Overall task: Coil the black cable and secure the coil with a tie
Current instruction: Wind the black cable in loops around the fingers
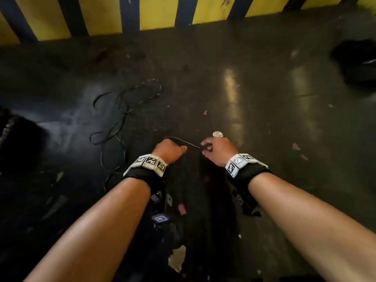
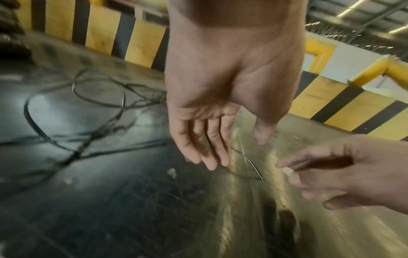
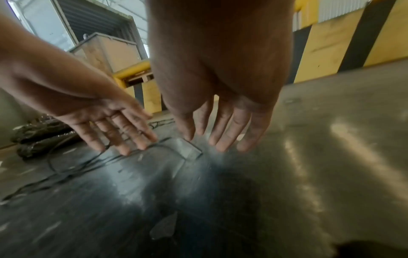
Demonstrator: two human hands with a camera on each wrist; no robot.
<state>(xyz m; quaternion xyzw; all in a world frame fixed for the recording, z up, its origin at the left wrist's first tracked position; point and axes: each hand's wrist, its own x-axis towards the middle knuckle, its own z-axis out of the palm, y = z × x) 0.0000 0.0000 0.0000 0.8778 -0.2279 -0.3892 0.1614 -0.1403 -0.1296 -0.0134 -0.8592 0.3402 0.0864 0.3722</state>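
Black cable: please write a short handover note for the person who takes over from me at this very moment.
Left hand: open, fingers straight, tips at the cable's near end.
Right hand: open, fingers reaching down to the same end; no grip shows.
Black cable: loose, tangled loops on the floor, to the left of the hands.
Done: nothing coiled.
Left: pick up the end, coil the whole length, then tie it. I cannot make out a tie.
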